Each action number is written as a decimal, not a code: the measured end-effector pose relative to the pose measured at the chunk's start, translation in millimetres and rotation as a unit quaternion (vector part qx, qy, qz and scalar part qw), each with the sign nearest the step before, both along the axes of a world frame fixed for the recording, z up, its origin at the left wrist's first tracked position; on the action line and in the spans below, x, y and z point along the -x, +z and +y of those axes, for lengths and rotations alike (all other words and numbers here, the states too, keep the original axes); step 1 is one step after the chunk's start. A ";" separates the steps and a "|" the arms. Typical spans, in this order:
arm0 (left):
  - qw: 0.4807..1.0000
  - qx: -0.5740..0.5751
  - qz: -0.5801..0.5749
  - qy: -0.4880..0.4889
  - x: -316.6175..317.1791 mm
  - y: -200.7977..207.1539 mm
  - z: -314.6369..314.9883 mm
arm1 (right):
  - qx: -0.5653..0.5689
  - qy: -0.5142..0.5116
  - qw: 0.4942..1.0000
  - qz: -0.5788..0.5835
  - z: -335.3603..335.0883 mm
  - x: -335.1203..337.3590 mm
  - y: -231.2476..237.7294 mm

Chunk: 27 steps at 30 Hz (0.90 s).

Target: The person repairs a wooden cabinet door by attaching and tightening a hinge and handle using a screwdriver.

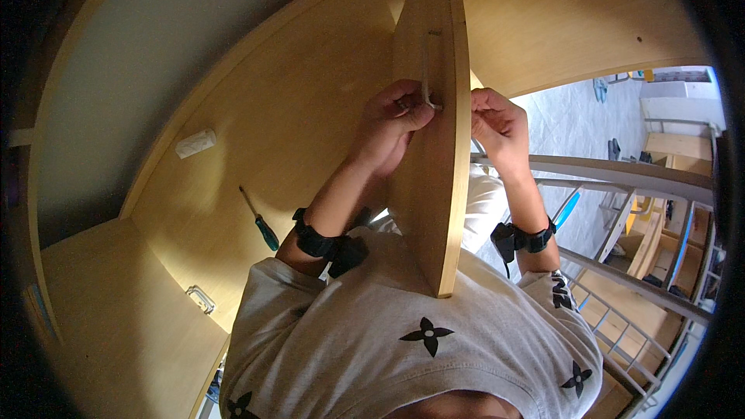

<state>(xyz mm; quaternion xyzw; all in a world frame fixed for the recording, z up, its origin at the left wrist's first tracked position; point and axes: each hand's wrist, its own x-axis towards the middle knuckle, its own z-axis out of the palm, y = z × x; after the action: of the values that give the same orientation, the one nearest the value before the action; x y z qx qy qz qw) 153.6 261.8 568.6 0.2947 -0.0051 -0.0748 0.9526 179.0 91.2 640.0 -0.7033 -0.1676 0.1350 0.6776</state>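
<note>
A wooden cabinet door point(446, 209) stands upright and almost edge-on in front of the person, its lower end close against the light T-shirt point(349, 318). The pale pull handle point(426, 66), a slim bar with bent ends, is on the left face of the door, running lengthwise along it. The left hand point(384, 132) is at the near end of this handle, thumb and index fingers pinching it by the bend; the other fingers curl behind. The right hand point(503, 128) is on the opposite side of the door, fingers bent and bunched close to its face; the door edge hides the tips, so I cannot tell whether they pinch anything.

To the left, a screwdriver point(260, 221) with a teal and black grip lies on the wooden worktop point(303, 116), its shaft pointing away from the person. Farther off, to the left of the screwdriver, is a small white packet point(195, 143). A metal fitting point(200, 299) sits nearer the person, at the worktop's edge. Black straps with devices circle the 2 forearms, and 3 dark 4-petalled motifs show on the T-shirt. To the right are a metal bed frame point(590, 167) and a grey tiled floor point(566, 124).
</note>
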 end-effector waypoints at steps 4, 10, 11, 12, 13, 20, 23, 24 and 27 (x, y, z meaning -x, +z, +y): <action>1.000 0.000 0.011 0.001 -0.3 -0.2 1.0 | 0.003 -0.005 1.000 0.008 -0.2 0.7 0.1; 1.000 -0.009 0.007 0.005 0.8 -3.3 -0.3 | 0.022 -0.014 1.000 0.003 1.4 1.5 2.3; 1.000 -0.002 0.009 0.002 0.7 -3.6 -0.3 | 0.019 -0.013 1.000 0.003 1.1 1.3 2.0; 1.000 -0.002 0.009 0.001 0.8 -3.2 -0.5 | 0.016 -0.012 1.000 0.003 0.8 1.1 1.6; 1.000 -0.003 0.011 0.002 1.0 -2.5 -0.9 | 0.016 -0.013 1.000 0.003 0.5 1.0 0.7; 0.999 -0.018 0.010 0.044 4.4 9.8 -7.3 | 0.084 -0.030 0.996 0.015 0.1 2.3 5.2; 0.997 -0.013 0.053 0.047 5.8 16.4 -10.9 | 0.105 -0.020 0.994 0.012 -0.3 2.8 6.6; 0.997 -0.013 0.052 0.046 5.3 15.0 -11.8 | 0.082 -0.014 0.997 0.000 0.8 3.3 6.9; 0.999 0.006 0.006 0.048 4.8 11.2 -13.6 | 0.020 -0.072 0.997 -0.010 11.8 6.0 8.1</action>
<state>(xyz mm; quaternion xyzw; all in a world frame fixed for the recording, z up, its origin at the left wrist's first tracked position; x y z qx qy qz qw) 148.9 248.2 579.8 0.2881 0.0138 -0.0306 0.9570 173.0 103.0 648.0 -0.7285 -0.1202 0.0822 0.6694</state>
